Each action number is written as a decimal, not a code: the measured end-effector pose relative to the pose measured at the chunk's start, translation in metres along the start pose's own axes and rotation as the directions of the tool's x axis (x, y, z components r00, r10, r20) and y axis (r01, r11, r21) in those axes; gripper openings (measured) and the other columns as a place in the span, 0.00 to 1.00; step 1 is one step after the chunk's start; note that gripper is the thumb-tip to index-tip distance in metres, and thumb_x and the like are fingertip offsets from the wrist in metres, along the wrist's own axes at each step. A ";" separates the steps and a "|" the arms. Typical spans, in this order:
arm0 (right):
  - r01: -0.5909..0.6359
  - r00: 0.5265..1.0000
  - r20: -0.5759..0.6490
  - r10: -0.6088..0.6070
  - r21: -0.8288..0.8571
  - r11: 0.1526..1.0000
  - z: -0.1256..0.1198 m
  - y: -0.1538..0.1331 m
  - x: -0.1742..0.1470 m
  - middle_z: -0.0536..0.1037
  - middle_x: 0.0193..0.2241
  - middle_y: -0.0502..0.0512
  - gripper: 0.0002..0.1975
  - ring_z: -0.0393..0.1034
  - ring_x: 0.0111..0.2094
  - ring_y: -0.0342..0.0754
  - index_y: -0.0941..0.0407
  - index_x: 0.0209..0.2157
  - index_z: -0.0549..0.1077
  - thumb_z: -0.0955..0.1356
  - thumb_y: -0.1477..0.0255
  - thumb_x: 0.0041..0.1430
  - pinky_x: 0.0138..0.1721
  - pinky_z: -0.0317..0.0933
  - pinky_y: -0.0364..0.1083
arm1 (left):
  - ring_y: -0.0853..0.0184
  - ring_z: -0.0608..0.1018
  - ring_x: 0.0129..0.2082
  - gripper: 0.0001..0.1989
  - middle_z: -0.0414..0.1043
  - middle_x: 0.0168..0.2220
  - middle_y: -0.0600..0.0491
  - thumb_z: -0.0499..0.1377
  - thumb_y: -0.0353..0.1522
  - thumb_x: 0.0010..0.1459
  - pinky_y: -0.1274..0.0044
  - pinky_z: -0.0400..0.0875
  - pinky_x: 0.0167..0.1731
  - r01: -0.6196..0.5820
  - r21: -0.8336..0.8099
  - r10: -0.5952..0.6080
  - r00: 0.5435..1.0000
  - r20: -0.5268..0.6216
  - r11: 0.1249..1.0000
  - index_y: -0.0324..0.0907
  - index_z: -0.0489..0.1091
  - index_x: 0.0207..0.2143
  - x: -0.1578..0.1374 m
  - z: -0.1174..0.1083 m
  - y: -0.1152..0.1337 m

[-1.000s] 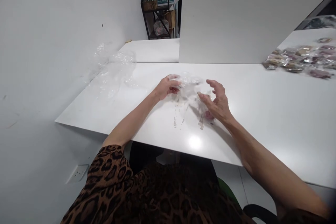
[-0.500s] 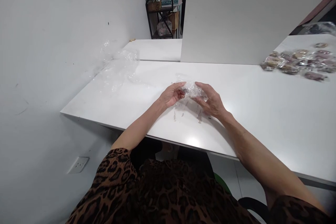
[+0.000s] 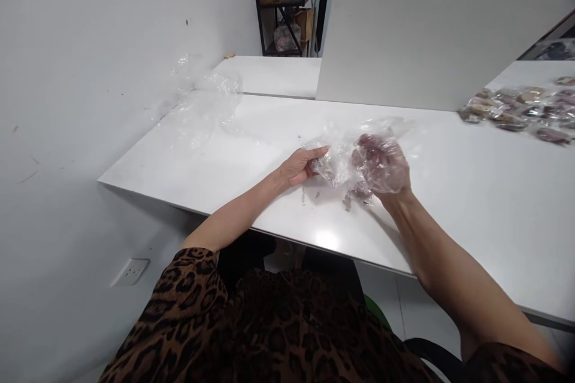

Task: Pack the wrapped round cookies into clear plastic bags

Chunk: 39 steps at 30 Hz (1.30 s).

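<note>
My left hand [image 3: 297,168] is closed, thumb on top, on a bunched end of clear plastic wrap [image 3: 338,163]. A small darker shape shows inside the bunch by the fingertips, too blurred to name. The loose wrap stretches across to my right hand [image 3: 385,166], which is raised just above the table, its fingers curled. The film lies over that hand and veils the fingers. Small brownish smears or scraps [image 3: 347,200] lie on the white table [image 3: 274,191] below both hands.
Crumpled clear plastic [image 3: 209,102] lies at the left by the wall. Several flat wrapped pieces [image 3: 523,109] lie at the far right. A white upright panel [image 3: 404,30] stands along the table's back. Behind it is a black shelf rack [image 3: 281,6] with boxes.
My right hand has moved right and away from my left, drawing the plastic wrap out over it. My left hand stays near the same spot. The view has shifted slightly.
</note>
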State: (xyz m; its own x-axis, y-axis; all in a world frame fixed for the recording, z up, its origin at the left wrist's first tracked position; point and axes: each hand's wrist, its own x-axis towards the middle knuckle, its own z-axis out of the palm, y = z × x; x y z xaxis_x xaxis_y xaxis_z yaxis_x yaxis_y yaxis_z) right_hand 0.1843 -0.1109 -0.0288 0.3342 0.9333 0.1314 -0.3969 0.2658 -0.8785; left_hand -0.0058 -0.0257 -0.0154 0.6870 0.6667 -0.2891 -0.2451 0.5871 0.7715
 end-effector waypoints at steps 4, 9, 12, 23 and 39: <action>0.071 0.992 -0.098 -0.080 -0.095 0.993 -0.013 -0.021 0.007 0.81 0.46 0.55 0.18 0.76 0.45 0.55 0.47 0.36 0.78 0.69 0.48 0.60 0.40 0.71 0.55 | 0.73 0.76 0.26 0.06 0.76 0.26 0.54 0.66 0.24 0.61 0.77 0.77 0.32 0.019 -0.143 -0.035 0.993 -0.110 0.989 0.37 0.74 0.30 -0.001 0.007 0.006; 0.287 0.953 -0.088 -0.290 -0.042 0.957 -0.029 -0.039 0.007 0.80 0.32 0.53 0.12 0.76 0.43 0.58 0.43 0.27 0.78 0.73 0.51 0.53 0.38 0.69 0.55 | 0.74 0.75 0.25 0.08 0.74 0.24 0.57 0.61 0.23 0.63 0.80 0.75 0.30 -0.145 -0.255 0.085 0.969 -0.233 0.956 0.37 0.73 0.30 0.000 0.005 0.013; 0.255 0.967 -0.029 -0.254 0.053 0.966 -0.033 -0.045 0.004 0.72 0.21 0.51 0.15 0.71 0.28 0.53 0.43 0.23 0.76 0.74 0.49 0.52 0.30 0.66 0.52 | 0.76 0.74 0.23 0.07 0.70 0.23 0.59 0.63 0.23 0.61 0.79 0.76 0.35 -0.234 -0.309 0.155 0.953 -0.260 0.922 0.38 0.72 0.29 0.000 -0.001 0.019; 0.098 0.995 0.062 -0.078 -0.431 0.897 0.009 -0.025 -0.014 0.78 0.52 0.54 0.28 0.74 0.44 0.48 0.46 0.49 0.78 0.82 0.59 0.46 0.35 0.71 0.46 | 0.73 0.76 0.25 0.03 0.74 0.26 0.56 0.65 0.24 0.59 0.76 0.74 0.37 -0.176 -0.247 0.146 0.980 -0.134 0.953 0.36 0.75 0.32 0.000 -0.008 0.012; 0.154 0.980 -0.063 -0.187 -0.345 0.926 0.015 -0.015 -0.011 0.79 0.30 0.52 0.21 0.73 0.29 0.43 0.52 0.31 0.80 0.73 0.48 0.60 0.27 0.65 0.43 | 0.52 0.80 0.50 0.42 0.68 0.59 0.35 0.55 0.59 0.62 0.62 0.80 0.46 0.053 0.064 -0.049 0.997 -0.056 0.997 0.43 0.59 0.68 -0.013 0.006 0.005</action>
State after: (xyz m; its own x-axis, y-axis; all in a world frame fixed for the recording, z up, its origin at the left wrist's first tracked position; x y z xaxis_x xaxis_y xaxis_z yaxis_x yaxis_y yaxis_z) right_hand 0.1733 -0.1216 -0.0099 0.4558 0.8500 0.2642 -0.0209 0.3070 -0.9515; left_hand -0.0120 -0.0336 -0.0042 0.6586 0.6618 -0.3582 -0.1644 0.5911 0.7897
